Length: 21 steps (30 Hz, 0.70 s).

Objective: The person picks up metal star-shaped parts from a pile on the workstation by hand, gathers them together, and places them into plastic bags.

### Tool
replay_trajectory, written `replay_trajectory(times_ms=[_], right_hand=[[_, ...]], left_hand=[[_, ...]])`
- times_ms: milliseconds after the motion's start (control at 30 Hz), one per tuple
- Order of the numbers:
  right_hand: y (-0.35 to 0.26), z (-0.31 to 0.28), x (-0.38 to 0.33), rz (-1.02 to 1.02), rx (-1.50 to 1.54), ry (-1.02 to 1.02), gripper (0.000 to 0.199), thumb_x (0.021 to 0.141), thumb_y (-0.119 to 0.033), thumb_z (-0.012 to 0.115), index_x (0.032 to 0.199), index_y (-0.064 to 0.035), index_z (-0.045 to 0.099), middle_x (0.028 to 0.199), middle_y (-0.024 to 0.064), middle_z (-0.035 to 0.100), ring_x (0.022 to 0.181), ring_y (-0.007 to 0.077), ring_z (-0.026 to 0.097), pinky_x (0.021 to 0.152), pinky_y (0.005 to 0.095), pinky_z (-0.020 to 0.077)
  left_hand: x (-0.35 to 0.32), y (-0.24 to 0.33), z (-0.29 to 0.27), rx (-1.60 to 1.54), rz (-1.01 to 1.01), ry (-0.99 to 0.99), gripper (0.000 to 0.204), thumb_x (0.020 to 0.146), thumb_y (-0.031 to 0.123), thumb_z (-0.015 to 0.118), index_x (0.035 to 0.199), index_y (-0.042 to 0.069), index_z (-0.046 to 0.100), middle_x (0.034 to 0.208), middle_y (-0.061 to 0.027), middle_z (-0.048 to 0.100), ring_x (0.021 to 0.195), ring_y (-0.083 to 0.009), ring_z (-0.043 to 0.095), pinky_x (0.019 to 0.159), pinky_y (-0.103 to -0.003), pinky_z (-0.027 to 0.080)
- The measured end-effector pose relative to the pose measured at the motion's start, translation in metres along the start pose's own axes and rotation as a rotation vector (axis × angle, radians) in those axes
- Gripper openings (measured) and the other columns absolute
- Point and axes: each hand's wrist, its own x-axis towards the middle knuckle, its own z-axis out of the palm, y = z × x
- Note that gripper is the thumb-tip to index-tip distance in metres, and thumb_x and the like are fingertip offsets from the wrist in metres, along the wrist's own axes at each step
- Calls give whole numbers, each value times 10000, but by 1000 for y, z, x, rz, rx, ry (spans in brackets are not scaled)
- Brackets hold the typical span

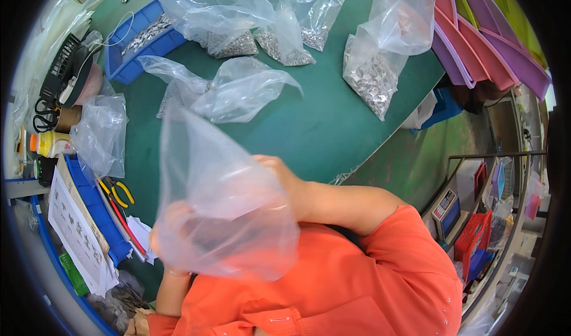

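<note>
A large clear plastic bag (229, 217) is held up in front of my chest, blurred by motion. My right hand (284, 178) grips its right side, the fingers partly behind the film. On its left edge my left hand (163, 235) holds the bag, mostly seen through the plastic. No contents show in this bag. Just beyond, on the green tabletop (309, 122), lies another clear bag (238, 92), crumpled. Farther back stand several bags of small silvery metal parts (235, 43), and a bigger filled bag (372, 77) sits to the right.
A blue bin (143, 41) of metal parts stands at the far left. Yellow-handled pliers (119, 192), scissors (44, 116), a printed sheet (77, 229) and an empty-looking bag (101, 133) line the left side. Pink and purple plastic trays (476, 44) crowd the far right; a scale (446, 208) is lower right.
</note>
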Motion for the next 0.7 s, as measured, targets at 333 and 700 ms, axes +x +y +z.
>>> replay_trajectory(times_ms=[333,700], right_hand=[[19,41,14,297,-60,-159,360,786,-313,682,1061,-101,585,967,124,624,916,346,593,779,435,482],[6,-65,14,32,-682,61,403,641,-99,752,1025,-81,631,1116,108,573,992,316,538,875,426,437]], left_hand=[[-42,-35,7,-805,-797,317,174,916,73,557,1071,-3,571,999,-67,634,834,-144,599,766,-263,468],[-31,-62,-2,-940,-977,393,185,922,139,562,1055,11,546,908,-85,619,770,-179,611,674,-304,506]])
